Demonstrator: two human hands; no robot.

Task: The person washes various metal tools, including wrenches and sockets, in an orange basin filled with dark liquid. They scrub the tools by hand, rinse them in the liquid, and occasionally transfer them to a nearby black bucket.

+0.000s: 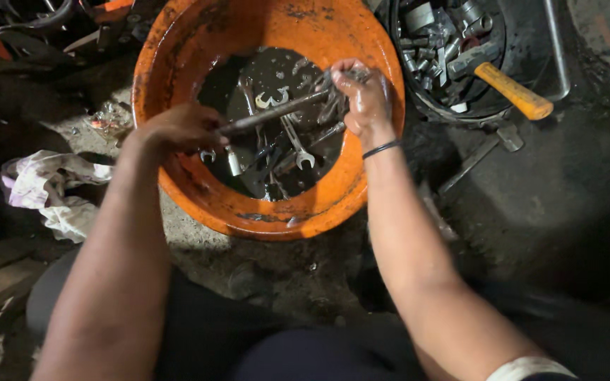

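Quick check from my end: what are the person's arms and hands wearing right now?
Both forearms are bare, no gloves or sleeves. The right hand looks wet and has a thin black band at the wrist; a white band sits near that elbow. The left hand wears nothing.

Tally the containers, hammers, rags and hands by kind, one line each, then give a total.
Orange basin: 1
Black tub of sockets: 1
Hammer with orange handle: 1
Pale rag: 1
Hands: 2, left hand and right hand, both gripping one long metal tool
Total: 6

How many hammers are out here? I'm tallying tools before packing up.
1: the orange-handled hammer lies across the black tub, right of the orange basin. Others may be hidden among the tub's parts.
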